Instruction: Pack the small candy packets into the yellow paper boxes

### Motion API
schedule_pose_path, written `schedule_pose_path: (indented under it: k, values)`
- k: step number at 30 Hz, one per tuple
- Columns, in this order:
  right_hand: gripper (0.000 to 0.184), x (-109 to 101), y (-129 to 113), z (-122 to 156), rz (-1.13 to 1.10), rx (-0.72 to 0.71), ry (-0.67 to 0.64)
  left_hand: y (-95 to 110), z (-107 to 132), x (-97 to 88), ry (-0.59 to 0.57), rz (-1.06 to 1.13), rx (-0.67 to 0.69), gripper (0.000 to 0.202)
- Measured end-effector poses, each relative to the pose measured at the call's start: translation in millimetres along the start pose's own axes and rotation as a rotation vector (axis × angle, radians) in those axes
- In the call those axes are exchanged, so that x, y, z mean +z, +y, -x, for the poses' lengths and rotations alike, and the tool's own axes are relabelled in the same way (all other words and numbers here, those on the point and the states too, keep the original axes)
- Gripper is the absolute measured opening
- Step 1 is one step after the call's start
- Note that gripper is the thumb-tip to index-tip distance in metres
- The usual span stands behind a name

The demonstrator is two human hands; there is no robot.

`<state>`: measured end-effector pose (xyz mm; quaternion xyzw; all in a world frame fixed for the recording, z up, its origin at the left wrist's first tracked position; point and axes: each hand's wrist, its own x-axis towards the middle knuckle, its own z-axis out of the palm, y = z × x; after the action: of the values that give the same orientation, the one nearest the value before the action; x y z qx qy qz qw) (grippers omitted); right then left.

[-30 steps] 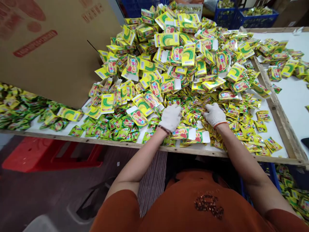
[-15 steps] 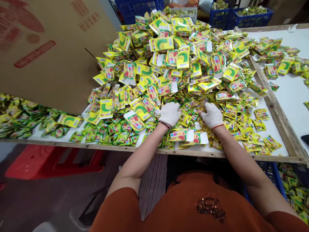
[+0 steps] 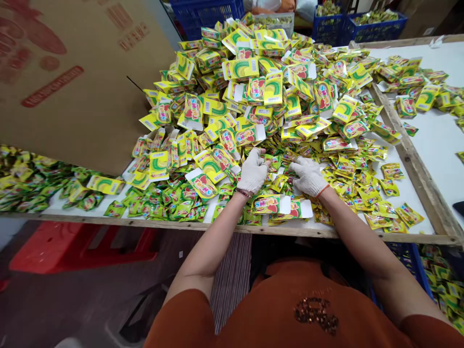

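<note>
My left hand (image 3: pixel 253 171), in a white glove with bare fingertips, reaches into small green sachets (image 3: pixel 272 160) below the big pile. Its fingers are bent and spread apart, with no sachet clearly held. Facing it, my right hand (image 3: pixel 308 176), gloved the same way, curls its fingers and thumb round a small dark-red and yellow sachet (image 3: pixel 290 179), partly hidden by the fingers. Just below, between my wrists, two flat printed boxes lie with white flaps open: a front box (image 3: pixel 266 204) and another box (image 3: pixel 295 209) overlapping it. Yellow sachets (image 3: pixel 366 193) spread beside my right wrist.
A heap of yellow-green boxes (image 3: pixel 253 87) rises behind my hands. A large carton (image 3: pixel 90 87) stands at left. A wooden divider (image 3: pixel 409 154) and front edge (image 3: pixel 145 221) bound the white table. Blue crates (image 3: pixel 375 31) stand behind; a red stool (image 3: pixel 54 246) is below.
My right hand has moved left, closer to my left hand, and its fingers have curled in. My left hand has turned slightly, its fingers now more spread. The boxes lie as before.
</note>
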<state>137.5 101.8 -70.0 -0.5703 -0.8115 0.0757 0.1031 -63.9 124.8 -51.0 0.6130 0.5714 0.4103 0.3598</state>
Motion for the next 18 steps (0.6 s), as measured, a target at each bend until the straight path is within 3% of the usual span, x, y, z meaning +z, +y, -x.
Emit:
schedule_pose_path:
  k: [2,4,7,10,15,18]
  values:
    - [0.043,0.4,-4.5,-1.9,0.021,-0.015,-0.012,-2.4,3.3,1.4,-0.044,0.136,-0.045,0.036]
    - [0.044,0.2,-8.2,-3.1,0.038,-0.014,-0.040,-3.5,5.3,2.5,-0.067,0.178,-0.072,0.028]
    - [0.034,-2.6,-6.8,-2.8,0.019,0.024,-0.033,-3.7,7.2,0.1,-0.005,0.130,-0.087,0.013]
    - [0.037,-7.9,3.9,0.3,-0.009,0.064,0.050,-4.4,9.2,-6.4,0.084,0.050,-0.045,0.009]
    - [0.036,-14.4,16.4,3.1,0.122,0.313,0.029,-4.6,13.8,-9.1,0.084,0.027,-0.001,0.008]
    - [0.036,-14.1,15.2,0.9,0.159,0.371,-0.021,-2.8,15.0,-3.5,0.032,0.045,-0.010,0.012]
